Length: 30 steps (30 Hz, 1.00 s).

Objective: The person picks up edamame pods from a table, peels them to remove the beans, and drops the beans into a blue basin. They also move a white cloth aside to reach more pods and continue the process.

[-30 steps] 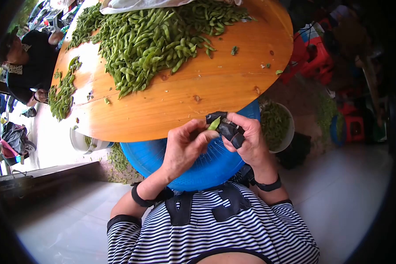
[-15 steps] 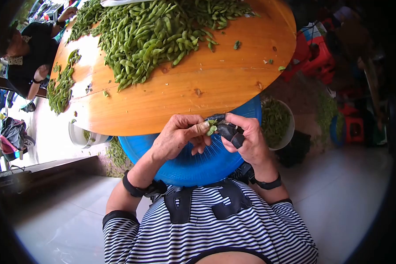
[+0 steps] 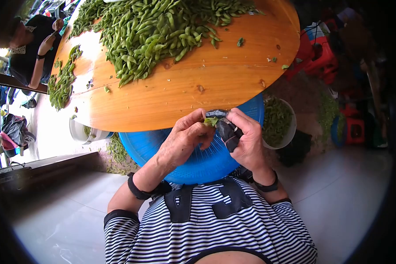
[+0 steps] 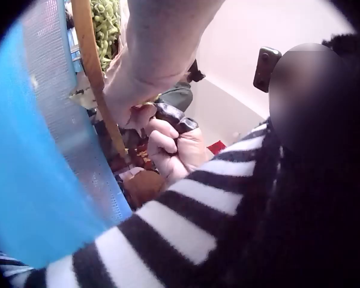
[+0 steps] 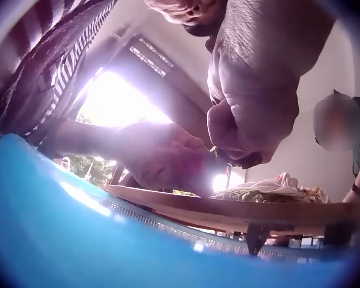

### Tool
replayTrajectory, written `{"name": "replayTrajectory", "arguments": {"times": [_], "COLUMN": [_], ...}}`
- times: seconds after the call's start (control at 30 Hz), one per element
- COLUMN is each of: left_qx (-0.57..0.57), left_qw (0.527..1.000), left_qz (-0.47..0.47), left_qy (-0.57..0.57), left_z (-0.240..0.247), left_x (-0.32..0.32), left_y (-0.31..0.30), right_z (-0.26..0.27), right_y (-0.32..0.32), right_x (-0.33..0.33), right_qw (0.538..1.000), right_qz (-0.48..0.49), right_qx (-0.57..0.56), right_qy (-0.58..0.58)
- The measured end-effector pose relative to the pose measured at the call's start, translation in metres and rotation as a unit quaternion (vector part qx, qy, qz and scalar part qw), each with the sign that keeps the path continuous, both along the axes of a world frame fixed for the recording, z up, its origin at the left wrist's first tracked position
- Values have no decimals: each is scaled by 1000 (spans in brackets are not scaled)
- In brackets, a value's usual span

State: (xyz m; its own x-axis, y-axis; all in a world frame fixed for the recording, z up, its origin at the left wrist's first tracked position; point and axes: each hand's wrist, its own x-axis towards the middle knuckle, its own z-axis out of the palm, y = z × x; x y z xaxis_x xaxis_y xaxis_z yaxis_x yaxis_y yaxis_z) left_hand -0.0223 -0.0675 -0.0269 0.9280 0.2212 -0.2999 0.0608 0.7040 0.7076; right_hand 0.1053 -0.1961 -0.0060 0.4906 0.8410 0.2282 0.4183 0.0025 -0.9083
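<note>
My left hand (image 3: 182, 136) pinches a green soybean pod (image 3: 211, 122) between thumb and fingers, above a blue basin (image 3: 193, 166). My right hand (image 3: 249, 138) meets it from the other side, thumb and curled fingers gripping the pod's near end. Black wrapping (image 3: 226, 134) covers some of the right fingertips. Much of the pod is hidden between the fingers. In the right wrist view the left hand (image 5: 162, 156) is washed out by glare and the right hand (image 5: 252, 114) hides the pod.
A wooden table (image 3: 163, 103) bears a large heap of soybean pods (image 3: 149, 39) and a smaller strip of pods (image 3: 65, 83). White buckets stand at left (image 3: 78, 132) and right (image 3: 290, 127). Red stools (image 3: 319, 61) are at right. Another person (image 3: 33, 48) sits at far left.
The left fingers have shifted on the pod, opening out half a second ago and closing in again now. Wrapped right fingers have tilted slightly. The other person's hands have moved.
</note>
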Motion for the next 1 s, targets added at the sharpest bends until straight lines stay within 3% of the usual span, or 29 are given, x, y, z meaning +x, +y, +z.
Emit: {"name": "replayTrajectory", "arguments": {"times": [0.23, 0.3, 0.33, 0.4, 0.43, 0.5, 0.53, 0.57, 0.6, 0.63, 0.67, 0.7, 0.77, 0.8, 0.87, 1.0], "left_qx": [-84, -106, 30, 268, 271, 544, 585, 588, 649, 705, 777, 839, 881, 882, 919, 919], "left_qw": [995, 993, 998, 940, 938, 772, 749, 747, 718, 683, 613, 536, 470, 468, 377, 392], "left_qz": [45, 41, -60, -212, -213, -307, -289, -288, -233, -175, -130, -83, -19, -19, 60, -36], "left_qy": [22, 39, 12, 23, 22, -113, -118, -118, -94, -72, -64, -54, -51, -54, -95, 29], "left_z": [1, -1, -5, 10, 20, 40, 59, 65, 70, 73, 67, 56, 44, 38, 28, 9], "left_x": [1, 0, -4, -11, -10, -6, 1, 11, 24, 40, 60, 81, 122, 138, 164, 184], "left_y": [-8, -8, -4, 1, 7, 20, 28, 35, 45, 55, 71, 88, 115, 123, 136, 144], "right_z": [-1, 1, -5, -1, 5, 12, 8, 4, 4, 6, 7, 7, 4, 1, -3, 3], "right_y": [0, -8, -15, -33, -45, -76, -86, -92, -98, -105, -109, -110, -109, -109, -110, -110], "right_x": [1, 8, 15, 33, 46, 78, 93, 106, 111, 114, 116, 116, 110, 108, 109, 108], "right_qw": [1000, 971, 969, 966, 969, 976, 983, 933, 933, 908, 874, 874, 910, 916, 914, 909], "right_qz": [21, 27, 11, -13, -26, -76, -149, -216, -217, -238, -256, -257, -238, -235, -244, -249], "right_qx": [17, -38, -56, -44, -40, -55, -100, -139, -136, -229, -319, -316, -276, -259, -261, -285], "right_qy": [2, 233, 239, 253, 243, 196, -30, -254, -254, -259, -261, -263, -199, -196, -190, -173]}}
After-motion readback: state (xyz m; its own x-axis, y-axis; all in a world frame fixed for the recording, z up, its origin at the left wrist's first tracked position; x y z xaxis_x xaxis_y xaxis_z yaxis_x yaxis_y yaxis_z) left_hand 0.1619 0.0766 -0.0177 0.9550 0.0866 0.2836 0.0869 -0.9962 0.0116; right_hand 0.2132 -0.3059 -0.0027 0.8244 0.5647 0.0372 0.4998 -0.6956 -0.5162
